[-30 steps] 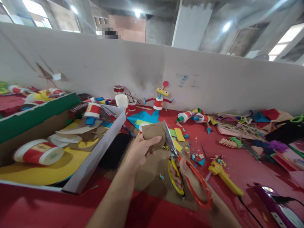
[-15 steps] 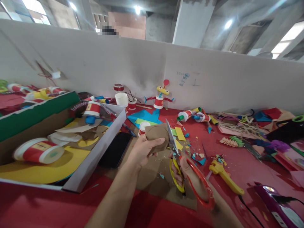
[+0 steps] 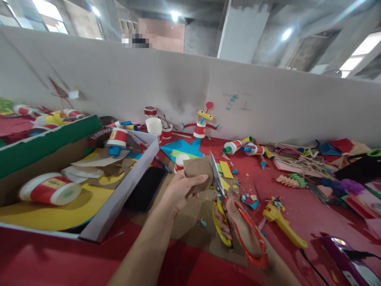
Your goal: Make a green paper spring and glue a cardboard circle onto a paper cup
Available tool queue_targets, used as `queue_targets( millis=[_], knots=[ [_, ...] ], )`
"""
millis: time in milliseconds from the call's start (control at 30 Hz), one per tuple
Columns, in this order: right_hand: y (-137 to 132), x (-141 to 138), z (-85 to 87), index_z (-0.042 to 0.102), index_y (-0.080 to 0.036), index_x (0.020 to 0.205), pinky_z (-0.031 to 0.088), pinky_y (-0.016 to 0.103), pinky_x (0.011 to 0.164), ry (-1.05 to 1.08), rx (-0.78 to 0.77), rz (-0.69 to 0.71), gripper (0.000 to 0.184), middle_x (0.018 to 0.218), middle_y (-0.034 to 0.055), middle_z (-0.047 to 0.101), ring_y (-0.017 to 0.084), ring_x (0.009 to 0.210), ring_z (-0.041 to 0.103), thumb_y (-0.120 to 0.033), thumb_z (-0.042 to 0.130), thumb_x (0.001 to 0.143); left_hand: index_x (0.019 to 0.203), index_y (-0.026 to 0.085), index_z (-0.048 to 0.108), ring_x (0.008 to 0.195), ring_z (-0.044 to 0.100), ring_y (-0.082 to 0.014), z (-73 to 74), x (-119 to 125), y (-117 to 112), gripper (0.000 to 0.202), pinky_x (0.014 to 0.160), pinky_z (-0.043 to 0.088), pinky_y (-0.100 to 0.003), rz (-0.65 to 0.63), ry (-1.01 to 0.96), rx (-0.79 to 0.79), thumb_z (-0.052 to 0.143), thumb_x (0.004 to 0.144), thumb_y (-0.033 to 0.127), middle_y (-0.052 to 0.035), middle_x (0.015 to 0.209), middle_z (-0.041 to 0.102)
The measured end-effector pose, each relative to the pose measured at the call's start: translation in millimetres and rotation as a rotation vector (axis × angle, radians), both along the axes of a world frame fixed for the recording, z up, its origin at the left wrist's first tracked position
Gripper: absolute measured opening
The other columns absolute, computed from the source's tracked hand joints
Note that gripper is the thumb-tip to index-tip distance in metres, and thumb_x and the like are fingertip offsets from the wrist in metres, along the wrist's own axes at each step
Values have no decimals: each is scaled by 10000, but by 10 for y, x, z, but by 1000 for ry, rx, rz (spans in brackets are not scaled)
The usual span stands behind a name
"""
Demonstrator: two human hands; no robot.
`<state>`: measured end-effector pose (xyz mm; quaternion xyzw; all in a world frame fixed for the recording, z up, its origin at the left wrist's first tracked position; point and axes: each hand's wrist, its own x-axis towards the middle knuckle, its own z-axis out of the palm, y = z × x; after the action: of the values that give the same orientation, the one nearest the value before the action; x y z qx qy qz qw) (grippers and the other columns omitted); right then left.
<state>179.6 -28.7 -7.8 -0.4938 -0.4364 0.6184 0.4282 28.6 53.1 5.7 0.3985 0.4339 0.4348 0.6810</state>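
Observation:
Pinched in my left hand [image 3: 181, 190] is a piece of brown cardboard [image 3: 199, 169] with a curved line marked on it. My right hand [image 3: 233, 218] grips a pair of scissors [image 3: 218, 178] with red and yellow handles. The scissor blades point up and lie at the right edge of the cardboard. Just behind the cardboard stands a red and white paper cup [image 3: 180, 162], partly hidden by it. Beneath both hands a larger brown cardboard sheet [image 3: 208, 238] lies on the red table.
On the left, an open box [image 3: 127, 186] holds paper cups and paper scraps, with a black phone [image 3: 145, 188] beside it. A paper-cup figure [image 3: 199, 129] stands at the back. Rightward are a yellow glue gun [image 3: 282, 226], a purple corded device [image 3: 342, 254] and sticks [image 3: 300, 163].
The view has shifted slightly. Both hands keep their holds on the cardboard and scissors, with almost no other visible movement.

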Motion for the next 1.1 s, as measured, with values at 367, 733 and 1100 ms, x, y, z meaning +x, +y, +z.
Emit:
queue_targets(
  millis=[367, 733, 1100],
  knots=[
    [29, 50, -5, 442, -222, 838, 226, 170, 299, 31, -33, 61, 545, 556, -61, 386, 44, 351, 271, -742, 466, 674, 768, 160, 615, 435, 489, -61, 20, -86, 22, 298, 352, 304, -175, -30, -1, -65, 777, 549, 280, 17, 608, 611],
    [-1, 106, 157, 467, -239, 866, 147, 173, 286, -7, -77, 58, 458, 512, -75, 362, 35, 322, 203, -668, 504, 709, 779, 163, 604, 375, 435, -54, 19, -212, 82, 308, 325, 278, -182, -120, 85, -16, 770, 557, 297, 37, 551, 568],
    [-8, 101, 169, 485, -222, 872, 190, 176, 267, -56, -87, 80, 447, 486, -83, 358, 37, 298, 217, -641, 519, 721, 735, 159, 614, 388, 450, -56, 16, -288, 103, 292, 334, 241, -179, -134, 96, -45, 777, 539, 301, 22, 558, 584]
  ],
)
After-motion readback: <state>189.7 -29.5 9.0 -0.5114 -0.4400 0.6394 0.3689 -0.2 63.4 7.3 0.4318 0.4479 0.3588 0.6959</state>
